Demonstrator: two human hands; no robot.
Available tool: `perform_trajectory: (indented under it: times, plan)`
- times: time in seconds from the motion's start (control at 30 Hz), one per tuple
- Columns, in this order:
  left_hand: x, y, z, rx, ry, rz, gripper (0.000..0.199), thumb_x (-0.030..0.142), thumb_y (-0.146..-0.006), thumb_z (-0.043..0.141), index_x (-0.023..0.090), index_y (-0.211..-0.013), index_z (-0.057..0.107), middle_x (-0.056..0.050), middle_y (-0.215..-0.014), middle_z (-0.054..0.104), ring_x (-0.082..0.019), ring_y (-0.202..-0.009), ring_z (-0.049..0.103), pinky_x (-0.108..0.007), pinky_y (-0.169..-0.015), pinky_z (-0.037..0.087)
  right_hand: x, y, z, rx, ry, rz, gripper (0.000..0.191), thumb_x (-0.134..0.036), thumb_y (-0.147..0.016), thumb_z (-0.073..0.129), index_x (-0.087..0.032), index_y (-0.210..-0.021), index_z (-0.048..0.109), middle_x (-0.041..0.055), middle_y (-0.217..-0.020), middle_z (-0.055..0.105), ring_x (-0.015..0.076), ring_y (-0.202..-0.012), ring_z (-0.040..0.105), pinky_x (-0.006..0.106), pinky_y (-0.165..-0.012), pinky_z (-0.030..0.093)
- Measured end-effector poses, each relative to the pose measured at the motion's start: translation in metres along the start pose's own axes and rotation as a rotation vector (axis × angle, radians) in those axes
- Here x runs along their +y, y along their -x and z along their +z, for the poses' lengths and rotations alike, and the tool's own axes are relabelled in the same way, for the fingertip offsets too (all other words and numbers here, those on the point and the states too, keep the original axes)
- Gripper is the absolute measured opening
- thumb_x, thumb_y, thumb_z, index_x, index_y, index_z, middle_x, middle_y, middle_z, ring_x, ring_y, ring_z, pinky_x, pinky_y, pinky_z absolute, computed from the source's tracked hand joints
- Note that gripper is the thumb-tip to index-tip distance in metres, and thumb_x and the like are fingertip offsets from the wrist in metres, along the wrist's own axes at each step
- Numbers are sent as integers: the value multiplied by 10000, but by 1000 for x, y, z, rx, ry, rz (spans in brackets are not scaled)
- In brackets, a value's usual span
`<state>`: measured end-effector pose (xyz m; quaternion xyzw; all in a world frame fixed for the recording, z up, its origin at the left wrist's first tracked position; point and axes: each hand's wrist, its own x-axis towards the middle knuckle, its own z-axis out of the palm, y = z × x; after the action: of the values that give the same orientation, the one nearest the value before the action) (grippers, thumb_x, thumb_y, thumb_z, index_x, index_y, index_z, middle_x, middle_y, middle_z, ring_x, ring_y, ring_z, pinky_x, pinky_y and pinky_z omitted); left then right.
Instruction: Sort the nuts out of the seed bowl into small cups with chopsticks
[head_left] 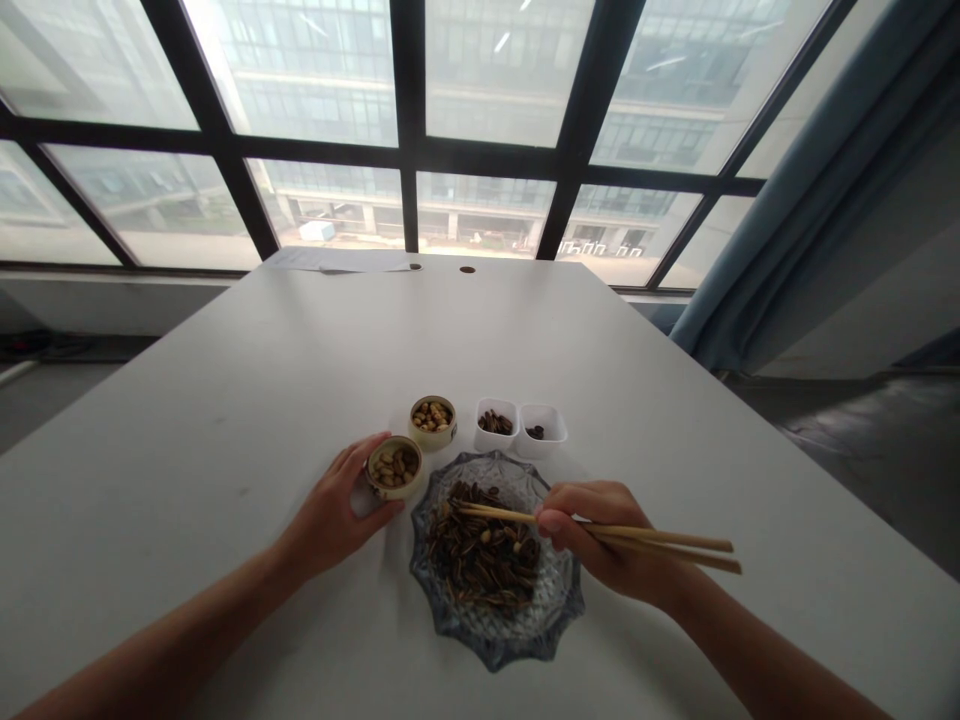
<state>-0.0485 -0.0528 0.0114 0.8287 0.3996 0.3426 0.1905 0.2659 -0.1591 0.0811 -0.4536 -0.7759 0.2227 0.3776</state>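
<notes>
My left hand [341, 505] is wrapped round a small round bowl [373, 484] of light brown nuts, left of a scalloped glass bowl [559, 590]. Dark seeds [480, 570] with a few pale pieces among them lie in the glass bowl. A pair of wooden chopsticks [660, 540] is gripped in my right hand [600, 530], their tips close together at the seeds on the upper left. Whether the tips pinch anything is too small to tell. Behind stand another round bowl [433, 440] of nuts and two white square cups [496, 440] holding dark seeds.
The white table [300, 350] reaches back to a large window with dark frames [487, 160]. Papers [337, 261] lie at its far left edge, near two round holes. A blue curtain [795, 210] hangs on the right.
</notes>
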Motion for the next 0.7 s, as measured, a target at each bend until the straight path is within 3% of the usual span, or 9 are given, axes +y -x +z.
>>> perform_trajectory:
  times: [0.17,0.33,0.4,0.53,0.7]
  plan:
    - [-2,1,0,1,-8,4,635,416,-842,693,222,-1409,481,-133,-1378,610,-300,-1275,587,-465,-1089,485,4,0,2,69,-156,108,445,-416,-993,547,-171,-637,653,27,-517,641,112,-429,579,206,-442,454]
    - [-2,1,0,0,-7,17,643,395,-845,695,221,-1420,466,-135,-1388,602,-296,-1281,582,-461,-1092,482,16,-7,2,397,-573,388,460,-589,-857,688,-166,-678,661,31,-473,648,129,-331,556,205,-308,434]
    - [-2,1,0,-4,-11,18,642,402,-852,691,218,-1422,459,-139,-1390,598,-295,-1281,581,-464,-1089,484,21,-10,0,461,-694,477,483,-622,-792,738,-163,-667,655,22,-442,626,116,-299,519,195,-278,414]
    - [-2,1,0,-18,-21,12,644,408,-856,689,214,-1423,453,-147,-1395,590,-299,-1287,574,-475,-1092,480,26,-14,-4,483,-791,567,493,-623,-744,780,-156,-650,654,15,-426,612,96,-287,492,174,-273,406]
    - [-2,1,0,-10,-8,-4,653,394,-832,704,216,-1414,467,-146,-1392,597,-306,-1286,577,-475,-1091,482,27,-12,-7,444,-680,520,498,-627,-781,745,-157,-642,655,29,-440,629,121,-304,524,203,-284,429]
